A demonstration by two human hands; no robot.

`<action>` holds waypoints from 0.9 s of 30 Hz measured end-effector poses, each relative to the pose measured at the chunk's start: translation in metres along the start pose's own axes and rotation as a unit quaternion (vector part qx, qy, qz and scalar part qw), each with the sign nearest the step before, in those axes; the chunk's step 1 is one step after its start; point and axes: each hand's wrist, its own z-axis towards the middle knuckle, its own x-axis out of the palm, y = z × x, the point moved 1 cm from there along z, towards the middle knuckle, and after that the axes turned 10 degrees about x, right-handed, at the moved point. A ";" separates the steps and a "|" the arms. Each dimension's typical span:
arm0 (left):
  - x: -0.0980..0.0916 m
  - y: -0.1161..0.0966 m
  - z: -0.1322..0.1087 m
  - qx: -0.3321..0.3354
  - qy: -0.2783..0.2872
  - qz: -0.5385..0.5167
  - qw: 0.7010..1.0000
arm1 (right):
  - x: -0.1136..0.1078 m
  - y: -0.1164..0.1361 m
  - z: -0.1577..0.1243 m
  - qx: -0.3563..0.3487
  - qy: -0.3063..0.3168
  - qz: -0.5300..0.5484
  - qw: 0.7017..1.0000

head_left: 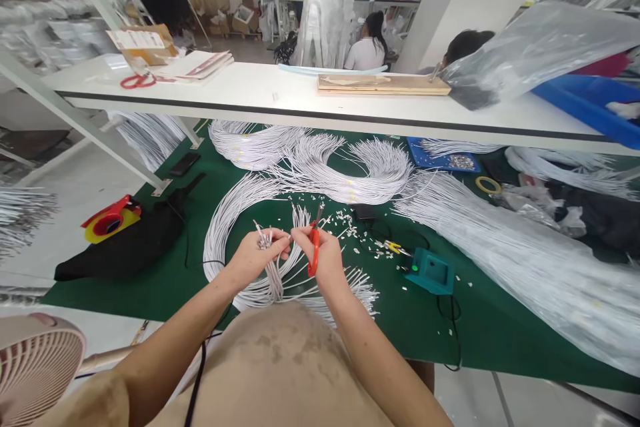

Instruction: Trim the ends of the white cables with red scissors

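My left hand (257, 253) is closed around the ends of several white wires (274, 280), whose tips stick up above the fingers. Close beside it, my right hand (323, 257) holds red-handled scissors (314, 252), the blades pointing up and away from me. The fingertips of both hands nearly meet, and what lies between them is too small to make out. Beneath the hands a loop of white wire (220, 227) curves over the green table. Small white scraps (350, 223) are scattered just beyond my right hand.
Bundles of white wire (360, 187) lie at the back, below a white shelf (250, 90). To the right are a teal device (433, 272), yellow-handled pliers (395, 247) and a long wrapped wire bundle (500, 247). A tape dispenser (113, 219) sits left; a fan (37, 367) stands lower left.
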 end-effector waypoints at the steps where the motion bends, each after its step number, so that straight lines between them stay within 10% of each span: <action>1: 0.000 0.000 0.000 0.006 0.004 0.010 1.000 | 0.002 0.001 -0.002 0.006 0.005 -0.003 1.000; 9: 0.000 0.004 0.000 -0.005 0.016 -0.027 0.999 | -0.006 0.019 -0.009 -0.182 -0.164 -0.163 0.956; 15: -0.001 0.004 0.000 0.022 0.039 0.039 0.998 | 0.006 0.027 -0.005 -0.213 -0.015 -0.265 0.940; 27: -0.004 0.014 0.000 0.027 -0.062 -0.124 0.990 | 0.004 0.010 -0.003 -0.102 0.003 -0.169 0.980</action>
